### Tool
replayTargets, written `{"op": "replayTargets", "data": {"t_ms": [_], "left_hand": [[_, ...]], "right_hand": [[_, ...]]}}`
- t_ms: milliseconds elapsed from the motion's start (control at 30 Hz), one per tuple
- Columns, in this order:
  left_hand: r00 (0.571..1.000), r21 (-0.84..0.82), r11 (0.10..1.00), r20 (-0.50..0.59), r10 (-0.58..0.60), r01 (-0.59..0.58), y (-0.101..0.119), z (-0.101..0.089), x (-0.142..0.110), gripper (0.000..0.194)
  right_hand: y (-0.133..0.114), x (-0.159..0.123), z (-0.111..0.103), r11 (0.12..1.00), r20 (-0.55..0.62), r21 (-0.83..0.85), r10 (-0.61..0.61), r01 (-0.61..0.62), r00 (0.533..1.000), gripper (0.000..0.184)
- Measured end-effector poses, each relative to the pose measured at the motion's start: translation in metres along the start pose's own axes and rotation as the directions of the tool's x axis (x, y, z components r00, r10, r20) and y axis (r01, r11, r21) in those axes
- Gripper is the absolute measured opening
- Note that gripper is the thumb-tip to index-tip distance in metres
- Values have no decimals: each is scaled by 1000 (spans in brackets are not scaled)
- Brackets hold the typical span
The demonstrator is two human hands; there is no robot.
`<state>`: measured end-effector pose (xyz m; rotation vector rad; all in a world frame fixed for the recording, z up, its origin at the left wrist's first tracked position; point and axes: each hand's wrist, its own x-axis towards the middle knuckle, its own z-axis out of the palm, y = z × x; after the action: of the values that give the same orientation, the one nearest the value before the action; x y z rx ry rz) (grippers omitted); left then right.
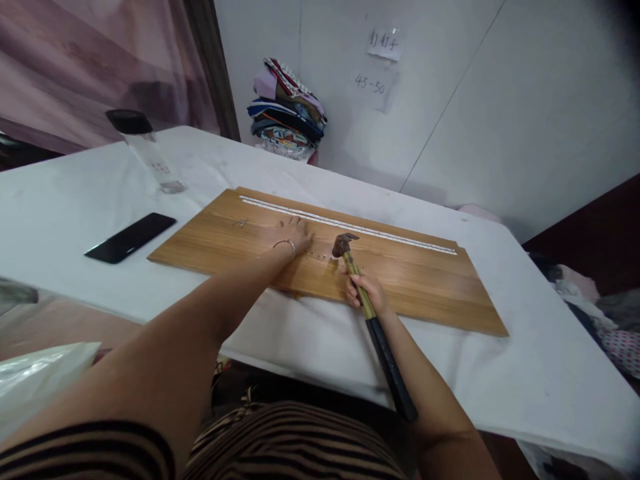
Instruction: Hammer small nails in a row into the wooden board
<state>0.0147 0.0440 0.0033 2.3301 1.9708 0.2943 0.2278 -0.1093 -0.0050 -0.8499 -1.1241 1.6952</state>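
Observation:
My right hand (367, 291) is wrapped round the shaft of a claw hammer (369, 308), fairly close to its rusty head. The head hovers over or near a row of small nails (320, 256) standing in a wooden board (425, 283); whether it touches one I cannot tell. To the left of that row, my left hand (294, 235) lies flat on the board with its fingers stretched out. A few loose nails (241, 223) lie on the board's left part. Along its far edge runs a white measuring strip (345, 225).
A white-covered table (530, 373) bears the board. Left of it lie a black phone (131, 238) and, farther back, a clear bottle (153, 157) with a dark lid. Behind the table's far edge rises a stack of folded clothes (287, 110) by the wall.

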Motion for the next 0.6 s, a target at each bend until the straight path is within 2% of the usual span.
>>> {"op": "replayTargets", "data": {"t_ms": [233, 600], "left_hand": [[1000, -9, 1000, -17, 4, -4, -2, 1, 0, 51], [1000, -4, 1000, 5, 3, -3, -1, 0, 0, 52]], "right_hand": [[-1, 0, 7, 999, 4, -27, 19, -19, 1000, 40], [1, 0, -4, 998, 11, 51, 20, -21, 1000, 37]]}}
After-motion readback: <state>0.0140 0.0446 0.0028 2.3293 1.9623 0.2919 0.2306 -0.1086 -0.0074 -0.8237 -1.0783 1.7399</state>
